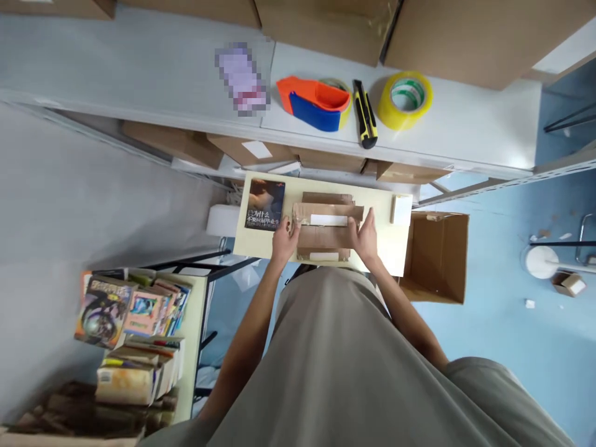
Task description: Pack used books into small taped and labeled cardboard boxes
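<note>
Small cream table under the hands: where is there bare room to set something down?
On the small table, bare patches lie along the near edge below the book and at the right, below the small white box. The middle is crowded: the left hand and right hand flank the flattened cardboard packages.

left hand: palm down, fingers spread flat, arm stretched forward | right hand: palm down, fingers pointing ahead, thumb turned inward | both forearms bare, angled in toward each other, hands level and apart
</note>
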{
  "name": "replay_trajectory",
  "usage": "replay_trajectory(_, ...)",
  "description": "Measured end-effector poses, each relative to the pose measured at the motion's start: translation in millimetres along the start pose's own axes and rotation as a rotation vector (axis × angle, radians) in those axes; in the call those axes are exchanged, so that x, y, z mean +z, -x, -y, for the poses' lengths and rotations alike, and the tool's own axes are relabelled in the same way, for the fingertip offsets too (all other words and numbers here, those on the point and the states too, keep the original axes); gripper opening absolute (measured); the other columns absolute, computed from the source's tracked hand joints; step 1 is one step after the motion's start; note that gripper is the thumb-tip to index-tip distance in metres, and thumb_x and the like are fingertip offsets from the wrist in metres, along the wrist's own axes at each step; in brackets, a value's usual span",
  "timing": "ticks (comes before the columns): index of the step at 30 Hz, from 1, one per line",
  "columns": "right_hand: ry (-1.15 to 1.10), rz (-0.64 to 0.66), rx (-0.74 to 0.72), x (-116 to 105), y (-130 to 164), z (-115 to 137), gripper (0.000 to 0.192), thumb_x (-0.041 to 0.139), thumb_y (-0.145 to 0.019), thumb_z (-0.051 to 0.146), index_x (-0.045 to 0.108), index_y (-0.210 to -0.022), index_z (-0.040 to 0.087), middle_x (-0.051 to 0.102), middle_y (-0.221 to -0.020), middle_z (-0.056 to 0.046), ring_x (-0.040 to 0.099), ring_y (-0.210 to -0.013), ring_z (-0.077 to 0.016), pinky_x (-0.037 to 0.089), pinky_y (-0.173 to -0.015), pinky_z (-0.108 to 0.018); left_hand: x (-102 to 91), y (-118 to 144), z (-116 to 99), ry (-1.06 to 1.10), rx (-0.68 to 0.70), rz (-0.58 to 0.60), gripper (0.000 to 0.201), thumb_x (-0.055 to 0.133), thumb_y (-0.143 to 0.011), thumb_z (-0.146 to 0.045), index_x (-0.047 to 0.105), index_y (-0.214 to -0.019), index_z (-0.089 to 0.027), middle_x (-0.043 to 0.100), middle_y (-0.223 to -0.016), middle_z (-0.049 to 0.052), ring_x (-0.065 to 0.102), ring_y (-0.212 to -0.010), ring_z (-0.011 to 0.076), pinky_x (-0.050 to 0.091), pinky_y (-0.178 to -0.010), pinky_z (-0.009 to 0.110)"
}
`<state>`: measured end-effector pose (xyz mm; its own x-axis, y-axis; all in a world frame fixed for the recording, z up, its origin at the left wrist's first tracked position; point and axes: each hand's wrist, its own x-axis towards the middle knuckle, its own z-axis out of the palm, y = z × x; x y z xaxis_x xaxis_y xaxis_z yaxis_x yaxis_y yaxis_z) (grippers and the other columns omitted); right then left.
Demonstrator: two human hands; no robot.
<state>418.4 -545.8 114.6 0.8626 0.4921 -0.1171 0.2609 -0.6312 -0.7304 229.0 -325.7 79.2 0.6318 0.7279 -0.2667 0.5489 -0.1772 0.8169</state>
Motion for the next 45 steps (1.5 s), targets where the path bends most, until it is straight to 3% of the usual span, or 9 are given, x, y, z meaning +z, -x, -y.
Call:
replay_trajectory(3, -0.085, 0.113, 0.13, 24.3, 29.5, -24.2, 0.113, 0.043, -0.107, 0.087, 0.028, -0.181, 0.003, 0.051, -0.176, -0.038, 0.058, -0.16, -0.0505, 0.053, -0.126, -0.069, 14.8, 10.1, 0.2, -0.065, -0.101, -0.039, 0.065, 0.075, -0.104, -0.061, 0.071, -0.154, -0.02, 0.078, -0.153, 0.022, 0.069, -0.151, 0.0447, 0.053, -0.128, 0.057)
replay_trajectory(7, -0.165, 0.111, 0.158, 38.1, 26.6, -33.8, 0.106, 0.051, -0.106, 0.086, 0.034, -0.18, 0.011, 0.074, -0.151, -0.028, 0.072, -0.141, -0.046, 0.061, -0.116, -0.061, 22.9, 8.2, -1.9, -0.108, -0.127, -0.092, 0.073, 0.085, -0.098, -0.058, 0.07, -0.156, -0.017, 0.076, -0.156, 0.024, 0.069, -0.151, 0.0465, 0.053, -0.126, 0.056)
replay_trajectory(12, -0.183, 0.177, 0.212, 35.9, 18.3, -48.9, 0.081, 0.038, -0.109, 0.088, 0.059, -0.149, 0.021, 0.082, -0.126, -0.021, 0.079, -0.12, -0.0441, 0.062, -0.107, -0.058, 16.4, 1.7, 6.8, -0.043, -0.077, 0.01, 0.051, 0.067, -0.108, -0.06, 0.079, -0.134, -0.018, 0.086, -0.128, 0.019, 0.08, -0.126, 0.0387, 0.06, -0.114, 0.048)
replay_trajectory(19, -0.26, 0.204, 0.15, 4.3, 24.3, -35.0, 0.061, 0.041, -0.113, 0.081, 0.062, -0.13, 0.026, 0.081, -0.117, -0.016, 0.076, -0.108, -0.0373, 0.063, -0.102, -0.054, -1.1, 1.4, -2.0, 0.059, 0.025, 0.037, 0.049, 0.061, -0.109, -0.063, 0.079, -0.123, -0.019, 0.086, -0.124, 0.016, 0.079, -0.121, 0.0345, 0.062, -0.112, 0.045)
replay_trajectory(23, -0.264, 0.061, -0.023, -40.7, 41.0, -16.6, 0.054, 0.062, -0.111, 0.071, 0.069, -0.139, 0.025, 0.068, -0.153, -0.019, 0.068, -0.139, -0.0362, 0.062, -0.113, -0.054, -24.8, 12.2, -15.6, 0.144, 0.108, 0.052, 0.049, 0.071, -0.105, -0.06, 0.08, -0.133, -0.021, 0.082, -0.137, 0.013, 0.079, -0.121, 0.0306, 0.067, -0.104, 0.04)
replay_trajectory(26, -0.229, 0.061, -0.052, -62.9, 55.5, -18.5, 0.048, 0.071, -0.108, 0.064, 0.072, -0.14, 0.028, 0.064, -0.155, -0.017, 0.067, -0.138, -0.035, 0.068, -0.107, -0.053, -32.6, 24.1, -18.4, 0.173, 0.113, 0.058, 0.045, 0.079, -0.099, -0.056, 0.081, -0.13, -0.023, 0.081, -0.133, 0.011, 0.08, -0.108, 0.0258, 0.07, -0.093, 0.036)
replay_trajectory(34, -0.289, 0.264, 0.135, -36.2, 79.8, -91.4, 0.038, 0.069, -0.095, 0.049, 0.071, -0.123, 0.025, 0.077, -0.126, -0.013, 0.075, -0.112, -0.0307, 0.068, -0.107, -0.059, 2.6, 47.0, 25.0, 0.039, -0.061, 0.074, 0.023, 0.073, -0.086, -0.033, 0.084, -0.102, -0.022, 0.087, -0.113, 0.012, 0.083, -0.1, 0.0302, 0.069, -0.105, 0.048)
replay_trajectory(39, -0.351, 0.24, 0.3, -36.6, 64.0, -116.1, 0.042, 0.066, -0.089, 0.057, 0.078, -0.109, 0.023, 0.086, -0.11, -0.011, 0.076, -0.102, -0.0289, 0.066, -0.102, -0.056, 6.6, 24.5, 44.9, 0.091, -0.196, 0.125, 0.028, 0.066, -0.082, -0.027, 0.086, -0.102, -0.024, 0.089, -0.106, 0.012, 0.083, -0.106, 0.0331, 0.065, -0.114, 0.056)
replay_trajectory(45, -0.541, 0.141, 0.341, -39.2, 28.2, -82.9, 0.067, 0.063, -0.096, 0.084, 0.08, -0.111, 0.021, 0.085, -0.115, -0.012, 0.075, -0.104, -0.0266, 0.066, -0.102, -0.05, 11.0, -19.0, 14.1, 0.246, -0.166, 0.173, 0.037, 0.063, -0.089, -0.032, 0.086, -0.115, -0.018, 0.088, -0.124, 0.014, 0.079, -0.124, 0.0336, 0.061, -0.119, 0.055)
